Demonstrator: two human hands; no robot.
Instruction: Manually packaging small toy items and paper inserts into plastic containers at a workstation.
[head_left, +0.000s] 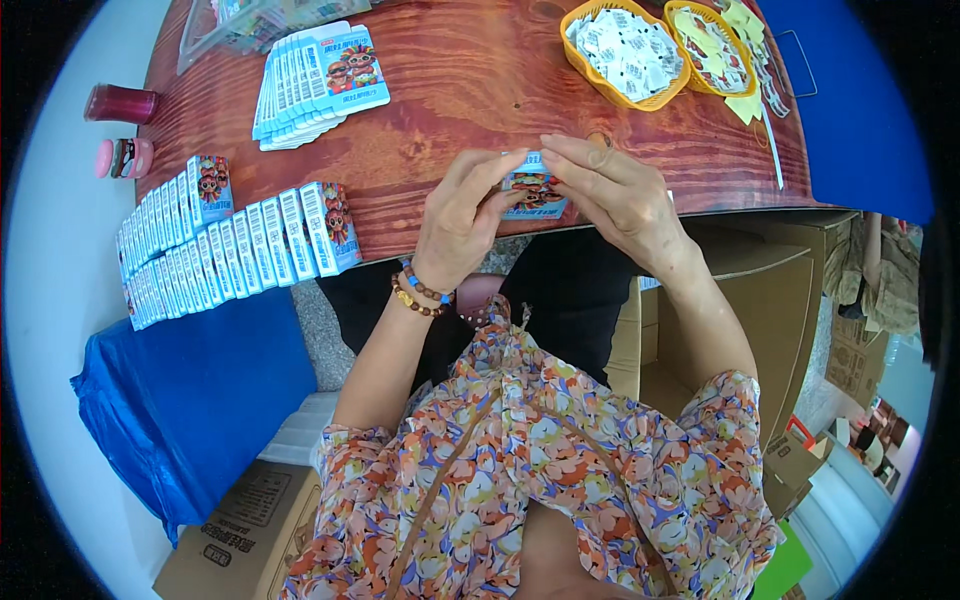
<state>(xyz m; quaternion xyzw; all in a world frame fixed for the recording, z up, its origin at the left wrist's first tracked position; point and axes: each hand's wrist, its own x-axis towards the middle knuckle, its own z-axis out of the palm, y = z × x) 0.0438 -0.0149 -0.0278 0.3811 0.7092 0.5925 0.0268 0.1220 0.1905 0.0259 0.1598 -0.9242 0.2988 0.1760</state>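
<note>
Both my hands hold one small light-blue printed carton (537, 196) at the near edge of the table. My left hand (465, 205) grips its left side, with fingertips at its top and thumb at its front. On the other side, my right hand (620, 195) has its fingers bent over the carton's top and right edge. A colourful cartoon picture shows on the carton's face. Its far side is hidden by my fingers. Farther left lies a fanned stack of flat, unfolded cartons (350, 75) in the same print. Two rows of folded cartons (255, 243) stand at the table's left edge.
Two yellow baskets (655, 103) of small printed pieces sit at the far right of the wooden table (450, 70). A clear plastic bin (205, 45) stands far left, near a dark red jar (120, 103). Below right is an open cardboard box (735, 300); a blue cover (200, 390) lies below left.
</note>
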